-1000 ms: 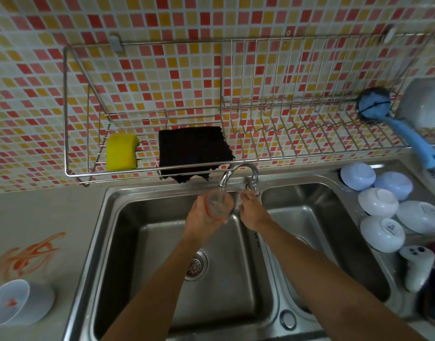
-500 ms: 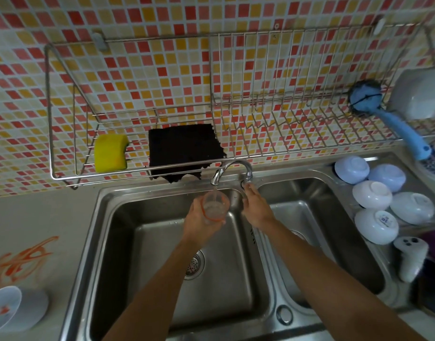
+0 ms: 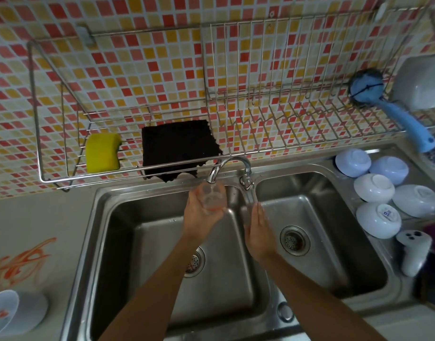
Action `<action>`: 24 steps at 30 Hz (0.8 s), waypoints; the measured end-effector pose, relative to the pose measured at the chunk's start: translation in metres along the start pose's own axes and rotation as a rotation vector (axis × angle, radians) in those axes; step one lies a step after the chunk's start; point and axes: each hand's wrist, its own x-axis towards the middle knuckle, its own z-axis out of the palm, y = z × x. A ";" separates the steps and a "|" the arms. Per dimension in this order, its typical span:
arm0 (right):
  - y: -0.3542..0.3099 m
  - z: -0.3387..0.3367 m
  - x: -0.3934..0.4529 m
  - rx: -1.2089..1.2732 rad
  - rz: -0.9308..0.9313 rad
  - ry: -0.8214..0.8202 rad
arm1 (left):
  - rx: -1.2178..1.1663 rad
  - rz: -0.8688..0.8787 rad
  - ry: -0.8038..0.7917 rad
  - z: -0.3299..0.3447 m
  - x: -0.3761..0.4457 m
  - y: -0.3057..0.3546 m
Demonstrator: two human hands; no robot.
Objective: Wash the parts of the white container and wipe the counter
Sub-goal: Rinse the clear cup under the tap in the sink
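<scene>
1. Right hand (image 3: 259,232) has come off the tap handle (image 3: 247,179); fingers straight, holding nothing, over the sink (image 3: 142,200) divider.
2. Left hand (image 3: 201,212) grips the clear cup (image 3: 212,196) under the spout (image 3: 215,174), fingers curled round it.
3. Likely rinse underway. Orange smear (image 3: 22,262) on the counter (image 3: 51,217) and the white lid (image 3: 4,313) still unwashed.

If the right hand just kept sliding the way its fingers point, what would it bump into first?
Probably the tap handle. The right hand lies flat and open, fingers aimed up the divider between the basins towards the base of the faucet. Depth is unclear, so it might pass below the handle.
</scene>
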 end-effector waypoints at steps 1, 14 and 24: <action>0.007 0.006 -0.009 -0.050 0.010 -0.038 | 0.001 0.002 0.000 0.000 0.000 -0.001; 0.028 0.021 -0.037 -0.285 -0.046 -0.018 | 0.047 0.057 0.054 -0.001 0.001 -0.004; 0.033 0.023 -0.037 -0.284 -0.096 -0.027 | 0.137 0.079 0.003 0.006 -0.003 -0.018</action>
